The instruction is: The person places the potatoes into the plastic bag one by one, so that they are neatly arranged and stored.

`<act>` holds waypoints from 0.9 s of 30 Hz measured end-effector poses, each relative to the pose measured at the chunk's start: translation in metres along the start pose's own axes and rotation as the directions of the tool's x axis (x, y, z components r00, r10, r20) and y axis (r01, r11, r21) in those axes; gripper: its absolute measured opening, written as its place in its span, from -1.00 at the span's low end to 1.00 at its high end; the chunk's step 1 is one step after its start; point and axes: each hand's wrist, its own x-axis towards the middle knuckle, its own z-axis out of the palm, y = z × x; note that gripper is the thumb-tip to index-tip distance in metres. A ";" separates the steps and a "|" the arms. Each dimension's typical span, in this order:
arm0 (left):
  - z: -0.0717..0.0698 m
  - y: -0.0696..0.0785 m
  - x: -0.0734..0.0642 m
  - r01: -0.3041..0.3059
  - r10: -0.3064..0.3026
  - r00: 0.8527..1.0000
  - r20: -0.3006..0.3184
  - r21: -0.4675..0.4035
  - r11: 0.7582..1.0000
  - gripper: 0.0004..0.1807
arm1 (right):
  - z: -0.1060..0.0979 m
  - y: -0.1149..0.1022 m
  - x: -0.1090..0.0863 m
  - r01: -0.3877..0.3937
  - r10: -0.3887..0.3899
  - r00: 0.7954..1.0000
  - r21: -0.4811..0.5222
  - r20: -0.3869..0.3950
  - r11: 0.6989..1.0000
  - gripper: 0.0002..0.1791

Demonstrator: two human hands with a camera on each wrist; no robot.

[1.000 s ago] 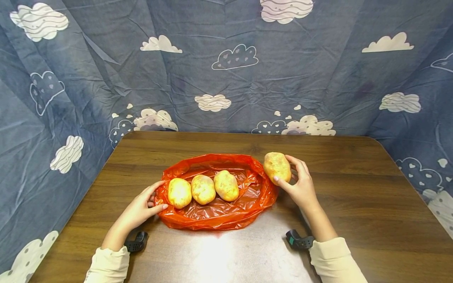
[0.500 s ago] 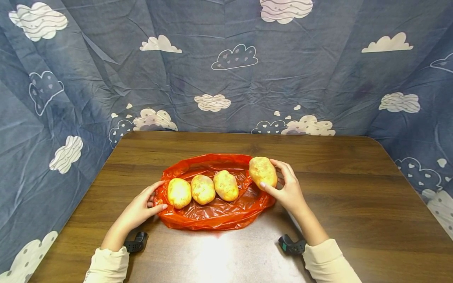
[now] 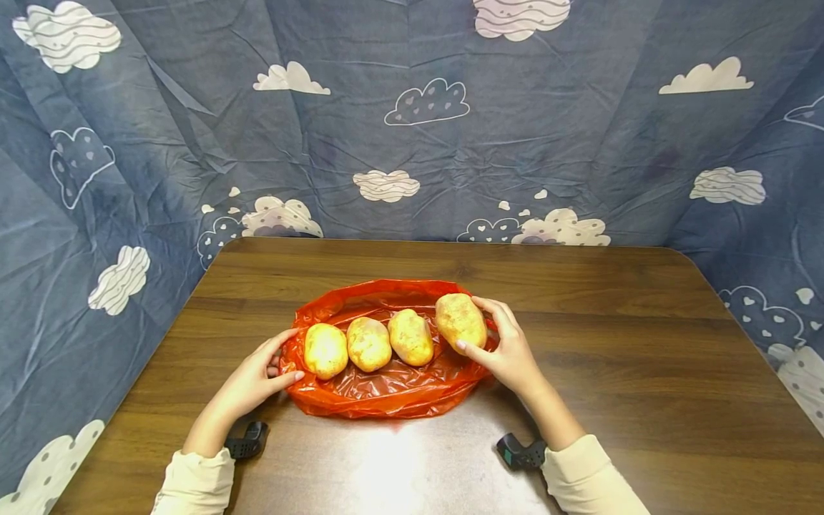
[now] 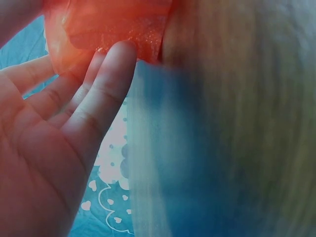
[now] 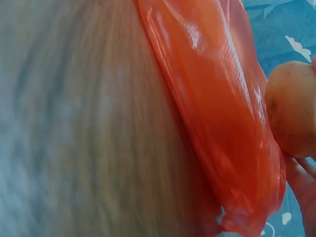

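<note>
A red plastic bag (image 3: 393, 409) lies spread with its mouth up on the wooden table. Three potatoes sit in a row inside: a left potato (image 3: 325, 351), a middle one, and a right-hand potato (image 3: 410, 337). My left hand (image 3: 254, 379) holds the bag's left end, thumb at the front rim and fingers behind; in the left wrist view the fingers (image 4: 106, 84) press against the red film. With thumb and fingers, my right hand (image 3: 508, 350) grips a fourth, larger-looking potato (image 3: 460, 322) over the bag's right end. The right wrist view shows this potato (image 5: 291, 108) above the bag's rim.
The brown wooden table (image 3: 644, 357) extends on both sides of the bag. Behind and beside it hangs a blue curtain (image 3: 412, 157) with cloud prints. A black wrist camera (image 3: 247, 440) is worn on the left wrist, and another camera (image 3: 520, 452) on the right.
My right hand has carried its potato leftward and a little lower, from beside the bag's right edge to over its inside. The left hand and the other potatoes stay where they were.
</note>
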 end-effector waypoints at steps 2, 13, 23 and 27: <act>0.000 0.000 0.000 0.005 -0.005 1.000 0.002 0.005 1.000 -0.24 | 0.002 -0.001 0.000 -0.003 0.003 1.000 0.002 0.005 1.000 -0.28; 0.000 0.001 0.000 0.006 -0.006 1.000 0.008 0.009 1.000 -0.26 | 0.017 0.025 -0.001 -0.023 0.023 1.000 -0.017 0.017 1.000 -0.25; 0.001 0.001 0.001 -0.003 0.003 1.000 0.009 -0.002 1.000 -0.25 | 0.024 0.052 -0.003 -0.038 0.038 0.999 -0.066 0.011 0.997 -0.23; 0.000 0.002 0.000 0.005 -0.005 1.000 0.009 0.006 1.000 -0.26 | 0.026 0.052 -0.003 -0.059 0.061 0.998 -0.096 0.010 0.994 -0.23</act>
